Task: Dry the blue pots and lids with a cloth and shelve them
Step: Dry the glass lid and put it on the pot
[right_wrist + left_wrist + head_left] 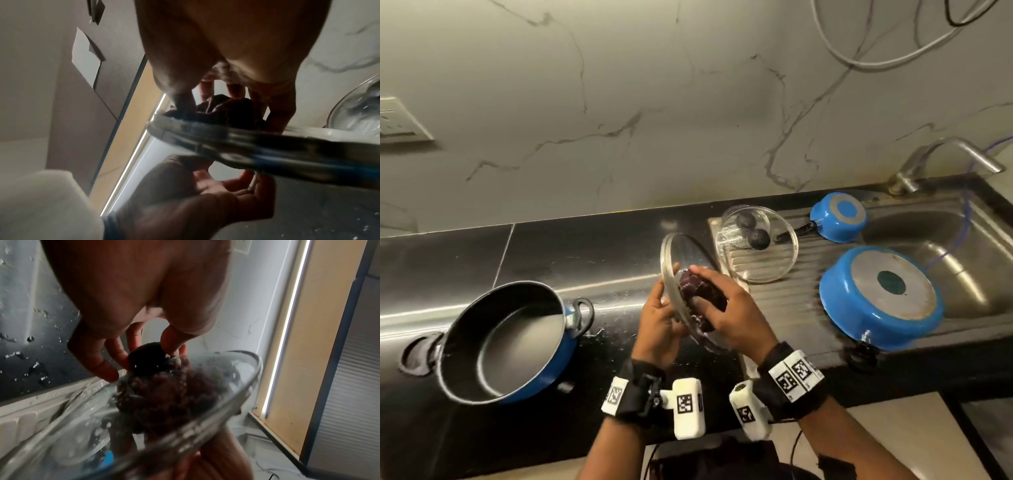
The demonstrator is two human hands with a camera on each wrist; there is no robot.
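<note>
A glass lid stands tilted on edge above the counter, between my hands. My left hand grips its black knob from the left side. My right hand holds a bunched dark maroon cloth and presses it against the lid's inner face; the cloth shows through the glass. An upright blue pot sits on the counter at the left. A large blue pan and a small blue saucepan lie upside down by the sink.
Two more glass lids lie stacked on the ribbed drainboard. The steel sink and tap are at the right. Water drops speckle the black counter. A wall socket is at the far left.
</note>
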